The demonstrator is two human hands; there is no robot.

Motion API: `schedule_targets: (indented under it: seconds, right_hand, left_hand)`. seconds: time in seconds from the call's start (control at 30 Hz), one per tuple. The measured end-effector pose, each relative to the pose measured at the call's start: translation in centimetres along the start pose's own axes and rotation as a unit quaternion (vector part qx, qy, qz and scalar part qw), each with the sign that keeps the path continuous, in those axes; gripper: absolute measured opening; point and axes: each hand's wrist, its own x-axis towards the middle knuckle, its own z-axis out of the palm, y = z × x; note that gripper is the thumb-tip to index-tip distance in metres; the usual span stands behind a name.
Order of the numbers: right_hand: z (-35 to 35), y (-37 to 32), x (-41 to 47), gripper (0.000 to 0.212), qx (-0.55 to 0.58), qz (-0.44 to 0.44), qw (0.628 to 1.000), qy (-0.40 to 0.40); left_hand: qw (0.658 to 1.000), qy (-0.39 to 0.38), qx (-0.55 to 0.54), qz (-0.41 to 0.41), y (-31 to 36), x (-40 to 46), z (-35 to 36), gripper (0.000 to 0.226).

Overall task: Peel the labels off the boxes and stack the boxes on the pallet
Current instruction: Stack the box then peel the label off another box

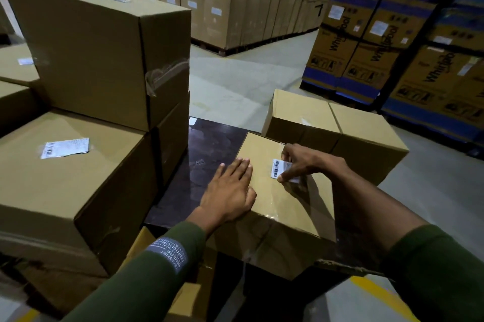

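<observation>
Two green sleeves come in from the bottom edge of the frame, and between them sits the small box (282,198), lower centre, resting on a dark glossy desk (199,154). The left hand (230,190) lies flat on the box's left top edge, fingers straight and together; it holds nothing and looks placed there to pin the box down so it will not slide while the sticker is pulled. The right hand (301,162) is over the middle of the top face, its grip narrow: fingers and thumb appear to pinch the right side of the white barcode label (279,167), which seems partly lifted there while its left side still lies on the cardboard. So the label sits just left of and under the right fingertips, well inside the reach of the pull, and a little right of the flat left hand.

Behind, right of centre, a wider box (337,122) stands close against the small one. At the left of the frame are stacked boxes (99,60), the lower one carrying another label (65,147) on its top. The pallet itself cannot be made out for certain.
</observation>
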Motion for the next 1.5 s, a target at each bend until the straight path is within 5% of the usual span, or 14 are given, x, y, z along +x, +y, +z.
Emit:
schedule_targets:
  seconds: [0.47, 0.57, 0.63, 0.7, 1.13, 1.33, 1.5]
  right_hand:
    - [-1.0, 0.2, -2.7, 0.022, 0.088, -0.007, 0.992, 0.087]
    - [0.5, 1.7, -3.8, 0.01, 0.316, 0.031, 0.926, 0.206]
    - [2.5, 2.2, -4.2, 0.024, 0.47, 0.069, 0.846, 0.243]
    - [4.9, 2.5, -4.3, 0.036, 0.513, 0.091, 0.818, 0.243]
    - [6.8, -3.1, -2.4, 0.031, 0.368, -0.002, 0.91, 0.19]
    - [8.2, -1.1, -6.8, 0.038, 0.348, -0.042, 0.922, 0.168]
    - [7.1, 0.9, -6.1, 0.036, 0.347, 0.024, 0.912, 0.217]
  left_hand:
    - [0.997, 0.055, -0.054, -0.024, -0.4, -0.1, -0.4, 0.067]
    - [0.993, 0.075, -0.085, -0.027, -0.1, -0.2, -0.5, 0.067]
    - [0.992, 0.073, -0.099, -0.025, -0.1, -0.3, -0.5, 0.074]
    - [0.992, 0.066, -0.108, -0.02, -0.4, -0.4, -0.3, 0.08]
    - [0.996, 0.061, -0.066, -0.02, -0.6, -0.7, -0.3, 0.08]
    - [0.996, 0.063, -0.067, -0.015, -0.6, -0.7, -0.1, 0.085]
    - [0.997, 0.063, -0.052, -0.019, -0.4, -0.7, 0.0, 0.084]
